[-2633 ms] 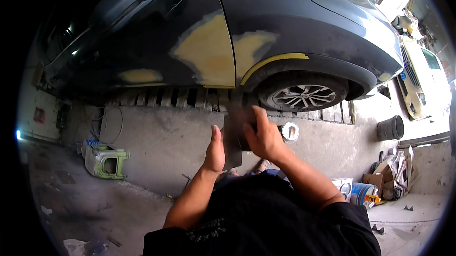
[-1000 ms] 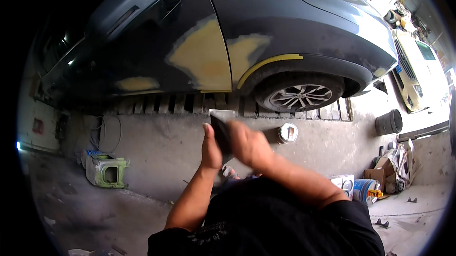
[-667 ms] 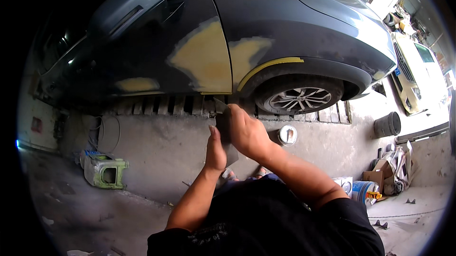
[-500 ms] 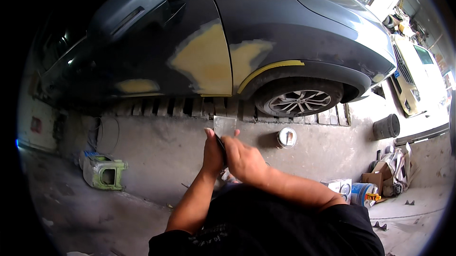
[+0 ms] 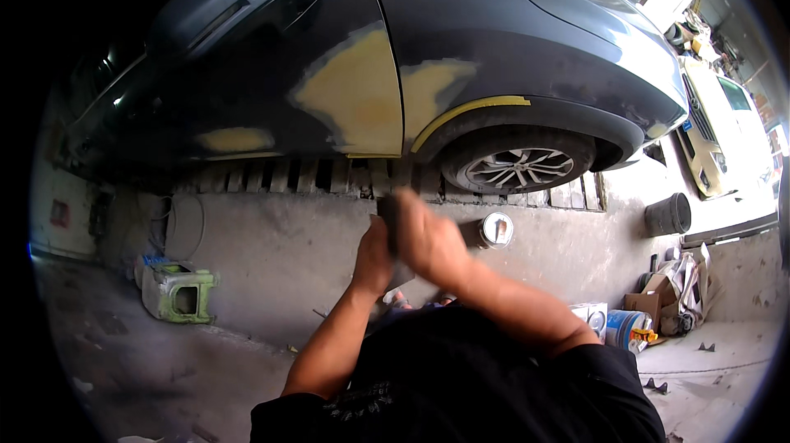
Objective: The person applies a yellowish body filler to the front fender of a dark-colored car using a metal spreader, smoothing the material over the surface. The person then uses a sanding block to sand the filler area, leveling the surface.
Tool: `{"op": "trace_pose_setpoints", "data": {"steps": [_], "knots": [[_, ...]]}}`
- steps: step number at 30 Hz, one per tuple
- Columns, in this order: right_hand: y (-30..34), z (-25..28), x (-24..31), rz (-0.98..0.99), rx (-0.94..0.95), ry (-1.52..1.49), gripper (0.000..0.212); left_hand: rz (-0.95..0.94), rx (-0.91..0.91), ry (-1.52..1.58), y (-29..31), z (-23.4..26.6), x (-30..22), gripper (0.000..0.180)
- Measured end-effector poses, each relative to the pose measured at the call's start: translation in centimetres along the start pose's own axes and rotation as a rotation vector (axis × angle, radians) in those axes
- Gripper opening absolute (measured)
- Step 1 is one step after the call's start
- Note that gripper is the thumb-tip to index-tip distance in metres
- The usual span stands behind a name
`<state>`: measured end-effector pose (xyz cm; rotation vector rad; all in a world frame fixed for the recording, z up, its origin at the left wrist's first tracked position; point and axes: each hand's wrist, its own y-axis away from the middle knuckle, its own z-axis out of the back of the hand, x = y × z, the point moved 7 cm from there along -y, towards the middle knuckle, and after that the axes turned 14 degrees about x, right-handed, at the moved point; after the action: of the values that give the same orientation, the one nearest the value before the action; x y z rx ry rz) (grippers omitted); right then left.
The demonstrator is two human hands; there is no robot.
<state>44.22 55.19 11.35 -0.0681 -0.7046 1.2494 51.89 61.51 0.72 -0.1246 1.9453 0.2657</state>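
A dark grey car [image 5: 510,40] fills the view ahead of me, its nose to my right, and past it stands a pale car [image 5: 720,126], further off. The grey car's front wheel [image 5: 520,167] sits ahead and a little right of me. One yellowish patch [image 5: 358,93] spreads over the door, and another [image 5: 429,85] lies across the gap from it. The side mirror [image 5: 218,3] juts out at upper left. On the floor [image 5: 271,254] to my left is a stool [image 5: 169,278] marked with green; well over to my right, a dark bucket [image 5: 668,215], then, nearer me, a blue tin [image 5: 623,329]. A white-topped can [image 5: 496,230] stands on the floor just right of my hands.

My hands are close together in front of me, with a dark block [image 5: 387,214] between them, held clear of the car. My left hand [image 5: 375,255] is closed along its left side, thumb up. My right hand [image 5: 429,233] is blurred, fingers bent against its right side; I cannot tell whether they clamp it or only press on it.
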Motion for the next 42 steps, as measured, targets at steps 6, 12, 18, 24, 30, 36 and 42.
{"op": "trace_pose_setpoints", "data": {"steps": [6, 12, 18, 24, 30, 36, 42], "knots": [[-1.5, 0.2, -2.3, -0.141, 0.008, -0.058, 0.029, -0.106, -0.013, -0.326, 0.4, -0.7, -1.4, 0.062], [1.2, -1.0, 1.2, -0.047, -0.019, -0.052, 0.035, -0.08, -0.012, 0.145, 0.1, -0.1, -1.2, 0.061], [-2.5, 1.8, -8.0, -0.452, -0.084, -0.203, 0.042, -0.09, 0.09, 0.063, 1.0, 0.1, -3.5, 0.042], [4.1, -1.4, -6.9, -0.363, -0.159, -0.452, 0.05, -0.284, -0.289, 0.011, 2.1, 1.9, -5.1, 0.03], [1.4, -2.3, -3.8, -0.421, -0.198, -0.728, 0.045, -0.319, -0.314, -0.439, 3.0, 0.3, -5.2, 0.028], [3.1, -1.5, -2.6, -0.357, -0.242, -0.592, 0.045, -0.284, -0.293, -0.469, 3.4, 0.8, -5.4, 0.028], [1.0, -0.3, -3.3, -0.408, -0.238, -0.637, 0.045, -0.436, -0.302, -0.617, 3.8, 0.0, -6.0, 0.024]]}}
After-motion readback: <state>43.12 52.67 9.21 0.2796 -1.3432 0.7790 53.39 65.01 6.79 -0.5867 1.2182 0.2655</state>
